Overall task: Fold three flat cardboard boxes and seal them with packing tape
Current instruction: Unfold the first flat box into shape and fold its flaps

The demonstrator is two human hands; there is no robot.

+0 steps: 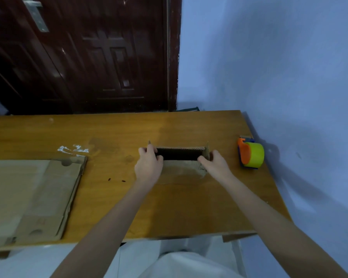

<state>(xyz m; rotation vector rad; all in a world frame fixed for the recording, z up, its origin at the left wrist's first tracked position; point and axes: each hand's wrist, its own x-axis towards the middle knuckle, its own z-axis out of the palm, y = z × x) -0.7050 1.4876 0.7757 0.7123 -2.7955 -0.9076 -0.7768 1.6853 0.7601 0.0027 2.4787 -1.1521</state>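
Fingers [149,152] of both hands curled over box [181,169] end walls; corrugated, light, bendy — grip near corner creases.

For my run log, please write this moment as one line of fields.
step: opening small box | left hand: grips left end | right hand: grips right end | flat cardboard: lies left | tape dispenser: untouched, right

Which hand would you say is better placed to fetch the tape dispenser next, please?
Right, probably. The right hand grips the box end nearest the tape dispenser; the left hand holds the far end.
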